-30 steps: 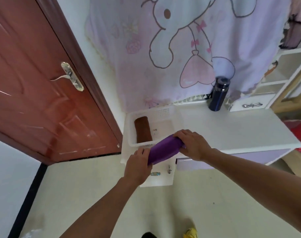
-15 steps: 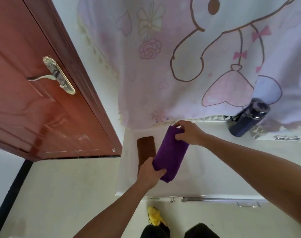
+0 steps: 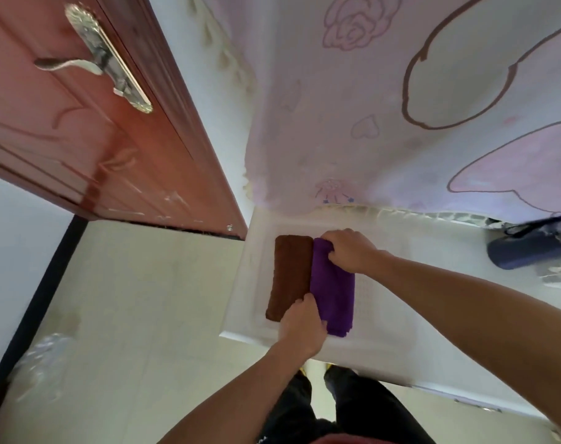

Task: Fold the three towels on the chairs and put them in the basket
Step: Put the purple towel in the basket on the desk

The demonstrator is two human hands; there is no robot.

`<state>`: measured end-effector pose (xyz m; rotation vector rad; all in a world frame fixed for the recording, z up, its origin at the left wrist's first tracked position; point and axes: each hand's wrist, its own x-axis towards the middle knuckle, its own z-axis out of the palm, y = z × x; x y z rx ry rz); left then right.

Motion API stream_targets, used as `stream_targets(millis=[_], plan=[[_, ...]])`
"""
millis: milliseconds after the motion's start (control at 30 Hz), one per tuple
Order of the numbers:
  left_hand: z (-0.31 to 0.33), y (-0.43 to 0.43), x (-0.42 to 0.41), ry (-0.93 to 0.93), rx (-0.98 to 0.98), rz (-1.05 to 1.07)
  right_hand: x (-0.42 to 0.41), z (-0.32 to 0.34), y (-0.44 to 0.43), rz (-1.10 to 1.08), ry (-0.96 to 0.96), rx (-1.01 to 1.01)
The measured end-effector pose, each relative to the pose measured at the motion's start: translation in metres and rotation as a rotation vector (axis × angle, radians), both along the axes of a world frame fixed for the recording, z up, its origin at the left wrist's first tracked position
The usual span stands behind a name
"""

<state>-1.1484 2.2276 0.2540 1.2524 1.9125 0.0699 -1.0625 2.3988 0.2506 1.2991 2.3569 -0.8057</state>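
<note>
A folded purple towel (image 3: 333,290) lies lengthwise in the white basket (image 3: 240,283), right beside a folded brown towel (image 3: 290,274) that sits on the basket's left side. My right hand (image 3: 351,251) grips the far end of the purple towel. My left hand (image 3: 303,322) holds its near end, fingers curled over the edge where the two towels meet. A third towel is not in view.
The basket sits on a white desk (image 3: 448,331) under a pink cartoon curtain (image 3: 400,107). A dark blue bottle (image 3: 528,248) stands at the right. A red-brown door (image 3: 80,123) with a metal handle is at the left, above pale floor.
Both hands have carried the purple towel over the basket rim and lowered it flat beside the brown towel. The camera has moved closer and tilted down.
</note>
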Motion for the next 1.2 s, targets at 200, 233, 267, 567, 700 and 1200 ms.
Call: stream_targets(millis=[200,233,267,567,700,1200], plan=[[0.007,-0.014,-0.007,0.221,0.096,-0.352,0.002,-0.010,-0.003,0.041,0.021,0.085],[0.006,-0.013,-0.009,0.222,0.060,-0.362,0.005,-0.007,-0.003,0.066,0.033,0.111],[0.006,-0.010,-0.008,0.236,0.040,-0.370,0.010,0.000,-0.002,0.097,0.054,0.159],[0.013,-0.007,0.022,0.190,0.022,-0.411,0.033,0.006,-0.018,0.326,0.148,0.159],[0.009,-0.002,0.026,0.195,-0.075,-0.432,0.032,-0.018,-0.005,0.296,0.117,0.088],[0.024,-0.066,0.032,0.326,0.321,-0.099,0.007,0.028,0.008,0.496,0.041,0.083]])
